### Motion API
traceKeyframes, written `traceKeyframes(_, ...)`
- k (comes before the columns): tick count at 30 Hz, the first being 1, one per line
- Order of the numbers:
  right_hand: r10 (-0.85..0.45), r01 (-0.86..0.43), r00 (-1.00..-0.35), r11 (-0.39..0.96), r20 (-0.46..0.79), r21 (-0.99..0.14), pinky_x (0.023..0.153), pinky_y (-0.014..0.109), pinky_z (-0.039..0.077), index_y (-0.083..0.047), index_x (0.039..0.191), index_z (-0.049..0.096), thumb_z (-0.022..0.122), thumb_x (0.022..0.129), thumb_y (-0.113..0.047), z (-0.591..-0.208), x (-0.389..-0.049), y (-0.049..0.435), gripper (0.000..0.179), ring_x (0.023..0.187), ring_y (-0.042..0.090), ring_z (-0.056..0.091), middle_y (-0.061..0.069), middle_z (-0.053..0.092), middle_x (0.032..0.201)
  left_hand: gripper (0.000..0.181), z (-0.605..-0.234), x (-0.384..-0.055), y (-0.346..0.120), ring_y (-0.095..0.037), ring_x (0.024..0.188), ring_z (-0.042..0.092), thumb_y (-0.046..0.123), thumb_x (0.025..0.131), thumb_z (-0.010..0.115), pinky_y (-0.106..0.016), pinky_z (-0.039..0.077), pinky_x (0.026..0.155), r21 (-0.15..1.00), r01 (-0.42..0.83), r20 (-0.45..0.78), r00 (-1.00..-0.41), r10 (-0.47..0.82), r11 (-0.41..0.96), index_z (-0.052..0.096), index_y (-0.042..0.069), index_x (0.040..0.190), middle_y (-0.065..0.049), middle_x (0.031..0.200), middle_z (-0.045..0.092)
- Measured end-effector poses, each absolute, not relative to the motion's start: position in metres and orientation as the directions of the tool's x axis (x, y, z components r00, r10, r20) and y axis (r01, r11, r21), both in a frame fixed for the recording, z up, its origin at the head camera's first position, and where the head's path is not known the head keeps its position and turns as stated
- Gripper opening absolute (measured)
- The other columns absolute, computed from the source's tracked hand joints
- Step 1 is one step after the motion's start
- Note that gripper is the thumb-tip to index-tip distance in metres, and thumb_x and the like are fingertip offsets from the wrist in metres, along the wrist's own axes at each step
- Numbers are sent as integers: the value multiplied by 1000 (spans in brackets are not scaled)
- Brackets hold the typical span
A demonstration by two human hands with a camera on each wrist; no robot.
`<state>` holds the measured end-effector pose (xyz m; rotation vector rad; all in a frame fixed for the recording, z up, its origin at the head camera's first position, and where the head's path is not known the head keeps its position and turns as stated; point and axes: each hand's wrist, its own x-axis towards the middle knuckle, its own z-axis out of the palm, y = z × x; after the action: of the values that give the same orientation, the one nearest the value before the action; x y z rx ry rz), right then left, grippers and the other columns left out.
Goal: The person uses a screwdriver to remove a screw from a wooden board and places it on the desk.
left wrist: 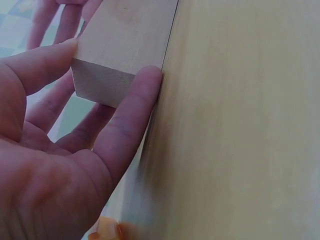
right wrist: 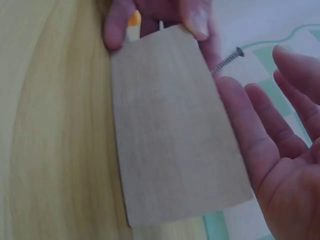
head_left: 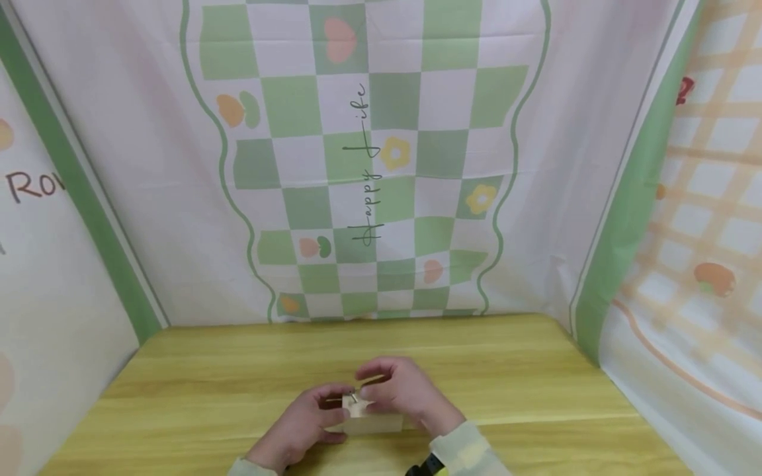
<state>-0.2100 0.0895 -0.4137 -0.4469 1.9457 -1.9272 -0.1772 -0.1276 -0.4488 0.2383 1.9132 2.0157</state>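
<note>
A pale wooden block [head_left: 374,424] lies on the table between my two hands. My left hand [head_left: 303,420] holds its left end, thumb and fingers spread around the edges. In the right wrist view a metal screw [right wrist: 228,59] stands out at a slant from the block's upper side, its head free. Beside the screw is my right hand [head_left: 405,392], its fingers loosely bent and apart, with a lower finger against the block's edge. The right wrist view shows the block's broad side face [right wrist: 175,130]; the left wrist view shows the end face [left wrist: 100,82] under my left hand.
The wood-grain table [head_left: 506,390] reaches back to a hanging cloth [head_left: 393,198] with green and white checks. More printed cloth hangs at the left [head_left: 59,264] and right [head_left: 684,297]. A black and yellow item [head_left: 427,467] shows by my right sleeve.
</note>
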Motion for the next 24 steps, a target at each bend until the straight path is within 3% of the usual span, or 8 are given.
traceKeyframes(12,-474,18,-880,27,-29,-999,75,40,60,2,109,72,73,81,11,-416,-207,75,29,88,29,68,19,67,104,49,-452,-178,-129,-29,107,59,2,91,69,-48,58,80,992,-114,-87,-922,377,-49,52,-5,137,-17,127,56)
traceKeyframes(24,-429,-87,-903,93,39,-992,67,33,60,0,97,76,71,77,10,-419,-203,67,23,79,24,68,14,71,94,47,-455,-179,-129,-30,107,60,0,90,69,-47,59,79,992,-108,-77,-923,378,-63,54,-5,135,-18,126,58)
